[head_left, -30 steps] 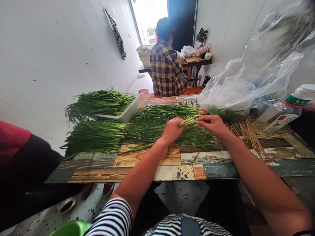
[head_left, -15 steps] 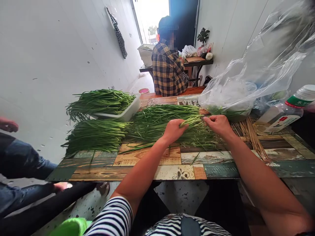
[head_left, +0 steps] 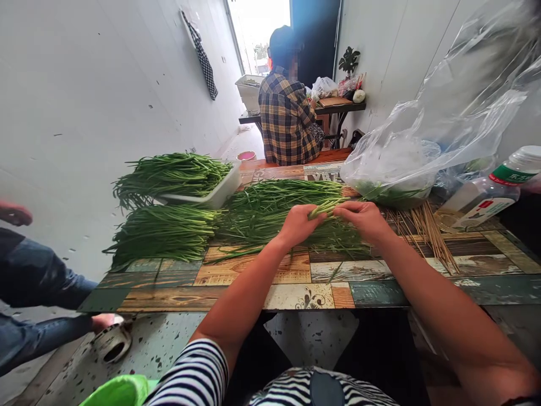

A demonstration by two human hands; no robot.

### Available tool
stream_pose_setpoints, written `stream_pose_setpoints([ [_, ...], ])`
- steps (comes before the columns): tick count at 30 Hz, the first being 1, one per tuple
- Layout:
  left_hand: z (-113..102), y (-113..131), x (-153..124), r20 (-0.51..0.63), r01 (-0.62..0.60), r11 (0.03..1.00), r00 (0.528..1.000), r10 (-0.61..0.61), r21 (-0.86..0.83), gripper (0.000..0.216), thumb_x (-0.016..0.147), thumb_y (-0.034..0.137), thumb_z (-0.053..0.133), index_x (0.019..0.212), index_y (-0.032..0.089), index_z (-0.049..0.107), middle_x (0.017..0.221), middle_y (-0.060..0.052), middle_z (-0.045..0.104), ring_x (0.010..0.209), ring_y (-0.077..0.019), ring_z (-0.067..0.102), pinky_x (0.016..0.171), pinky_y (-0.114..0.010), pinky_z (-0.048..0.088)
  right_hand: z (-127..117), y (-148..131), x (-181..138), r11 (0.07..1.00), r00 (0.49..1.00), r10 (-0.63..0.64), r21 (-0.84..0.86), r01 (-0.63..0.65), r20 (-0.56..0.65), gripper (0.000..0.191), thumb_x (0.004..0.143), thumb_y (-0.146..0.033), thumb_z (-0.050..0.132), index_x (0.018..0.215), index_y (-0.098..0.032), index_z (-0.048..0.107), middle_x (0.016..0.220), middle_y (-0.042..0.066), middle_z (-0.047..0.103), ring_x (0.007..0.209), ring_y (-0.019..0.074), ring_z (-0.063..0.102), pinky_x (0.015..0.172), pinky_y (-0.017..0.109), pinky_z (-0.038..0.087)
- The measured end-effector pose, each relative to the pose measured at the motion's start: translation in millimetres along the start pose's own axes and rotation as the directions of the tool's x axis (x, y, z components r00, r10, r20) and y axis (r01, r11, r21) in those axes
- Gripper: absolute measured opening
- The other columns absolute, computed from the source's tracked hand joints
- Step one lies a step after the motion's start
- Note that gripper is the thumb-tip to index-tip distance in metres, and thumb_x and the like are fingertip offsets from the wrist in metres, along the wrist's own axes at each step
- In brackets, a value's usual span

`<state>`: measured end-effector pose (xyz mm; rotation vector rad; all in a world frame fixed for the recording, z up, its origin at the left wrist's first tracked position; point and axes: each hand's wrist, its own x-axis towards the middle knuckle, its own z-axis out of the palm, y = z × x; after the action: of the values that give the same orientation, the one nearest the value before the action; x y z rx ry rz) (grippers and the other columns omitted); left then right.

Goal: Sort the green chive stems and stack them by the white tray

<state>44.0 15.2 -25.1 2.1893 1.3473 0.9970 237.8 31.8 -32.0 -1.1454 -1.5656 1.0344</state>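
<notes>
My left hand (head_left: 301,225) is closed round the pale stem ends of a small bunch of garlic chives (head_left: 324,210) above the middle of the table. At those stem ends, my right hand (head_left: 360,217) has its thumb and fingers pinched together; exactly what they grip is hidden. Loose chives (head_left: 270,217) lie spread beneath and beyond both hands. Left of them rests a neat pile of chives (head_left: 169,234), stems facing right. Behind that pile, more chives (head_left: 173,175) fill a white tray (head_left: 226,189).
Thin wooden sticks (head_left: 433,234) lie to the right, beside a clear plastic bag (head_left: 389,169) and a tilted bottle (head_left: 486,189). A person in a plaid shirt (head_left: 287,118) sits beyond the table (head_left: 253,296). Another person's leg (head_left: 42,276) is at left, near a green bin (head_left: 118,392).
My right hand has moved left along the stems, closer to my left hand, which stays in place. At lower left, a black-clad leg has gone out of view.
</notes>
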Motion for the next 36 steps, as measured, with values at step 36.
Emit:
stream_pose_setpoints([
  [36, 6.1, -12.4, 2.0, -0.102, -0.039, 0.998, 0.994, 0.043, 0.048, 0.014, 0.085, 0.025, 0.059, 0.093, 0.018, 0.068, 0.092, -0.004, 0.070, 0.085, -0.0167, 0.061, 0.077, -0.026, 0.045, -27.5, -6.4, 3.0, 0.983, 0.997, 0.047, -0.182, -0.036, 0.057, 0.040, 0.065, -0.054, 0.070, 0.074, -0.015, 0.072, 0.053, -0.002, 0.054, 0.048, 0.0085, 0.038, 0.046, 0.024, 0.026],
])
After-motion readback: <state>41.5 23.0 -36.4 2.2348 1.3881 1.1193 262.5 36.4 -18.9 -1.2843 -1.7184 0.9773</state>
